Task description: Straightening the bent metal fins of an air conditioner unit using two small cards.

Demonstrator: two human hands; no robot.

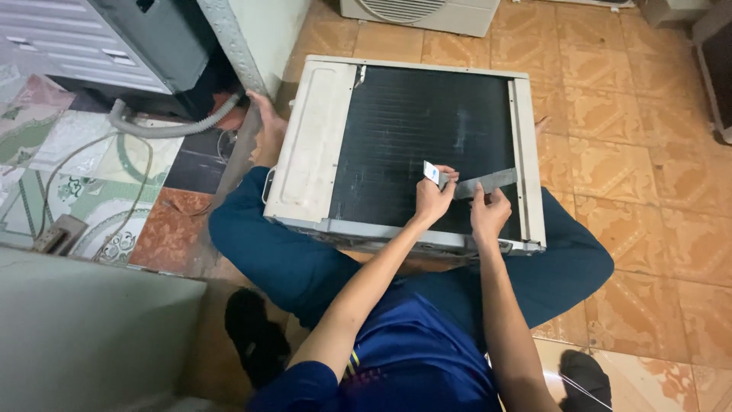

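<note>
A white air-conditioner unit [314,145] lies flat across my legs, its black finned coil [412,130] facing up. My left hand [431,200] pinches a small white and blue piece [431,172] at the end of a grey strip of tape [488,181] stretched over the coil. My right hand [489,214] presses on the strip's lower edge with its fingers. Both hands sit near the unit's front rim, close together.
A grey corrugated hose [164,128] curls on the patterned floor at left beside a dark cabinet [152,42]. Another white unit [427,11] stands at the top. Black sandals [255,336] lie by my legs. Orange tiles spread to the right.
</note>
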